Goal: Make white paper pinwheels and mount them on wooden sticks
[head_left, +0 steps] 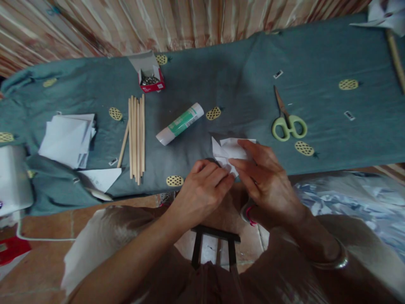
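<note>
Near the front edge of the cloth-covered table, a piece of white paper [236, 147] with cut, folded flaps is between my hands. My left hand [204, 185] is closed on its near left side; the fingertips are partly hidden behind the knuckles. On the right, my right hand [265, 173] has its thumb and fingers on the paper's right part. A glue stick [180, 123] with a green label lies just beyond my left hand. Green-handled scissors [286, 120] rest to the right, blades pointing away. At the far right corner is a white paper pinwheel [384, 17] on a wooden stick.
Several wooden sticks [136, 137] lie left of the glue stick. Behind them stands an open red box [152, 82] of small metal pieces. Farther left are stacked paper squares [68, 137], a loose paper piece [106, 177] and a white device [14, 179]. A curtain [190, 21] hangs behind the table.
</note>
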`<state>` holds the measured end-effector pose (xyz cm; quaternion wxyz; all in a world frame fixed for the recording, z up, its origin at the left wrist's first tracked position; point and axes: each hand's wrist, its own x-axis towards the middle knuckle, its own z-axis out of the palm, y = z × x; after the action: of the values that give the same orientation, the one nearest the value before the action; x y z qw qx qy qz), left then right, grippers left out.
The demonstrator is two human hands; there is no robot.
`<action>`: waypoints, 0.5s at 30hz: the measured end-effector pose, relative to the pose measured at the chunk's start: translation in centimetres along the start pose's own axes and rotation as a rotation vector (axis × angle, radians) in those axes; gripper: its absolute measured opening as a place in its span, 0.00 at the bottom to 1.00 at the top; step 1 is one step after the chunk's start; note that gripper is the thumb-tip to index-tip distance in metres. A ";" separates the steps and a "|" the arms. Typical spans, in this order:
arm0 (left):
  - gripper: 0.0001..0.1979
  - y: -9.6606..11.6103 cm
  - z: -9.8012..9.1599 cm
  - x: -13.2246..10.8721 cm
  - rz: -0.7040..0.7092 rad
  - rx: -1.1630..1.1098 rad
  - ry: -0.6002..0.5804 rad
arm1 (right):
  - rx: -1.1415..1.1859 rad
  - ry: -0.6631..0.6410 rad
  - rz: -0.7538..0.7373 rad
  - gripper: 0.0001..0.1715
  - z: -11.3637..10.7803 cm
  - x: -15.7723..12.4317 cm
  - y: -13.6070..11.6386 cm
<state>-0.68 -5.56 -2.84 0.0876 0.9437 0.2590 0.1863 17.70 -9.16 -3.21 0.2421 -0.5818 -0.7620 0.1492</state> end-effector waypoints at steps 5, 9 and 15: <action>0.08 0.0 0.0 0.2 -0.008 0.001 -0.012 | -0.002 0.076 -0.033 0.17 1.2 -1.0 -0.2; 0.08 0.0 0.0 0.3 -0.006 0.011 -0.012 | -0.005 0.135 -0.034 0.20 2.2 -1.6 -0.4; 0.07 0.1 0.2 0.5 -0.006 0.010 0.006 | 0.032 0.180 -0.012 0.22 2.4 -1.8 -0.5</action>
<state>-0.20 -5.38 -2.89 0.0826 0.9428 0.2632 0.1875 16.30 -10.87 -5.32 0.3198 -0.5844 -0.7381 0.1070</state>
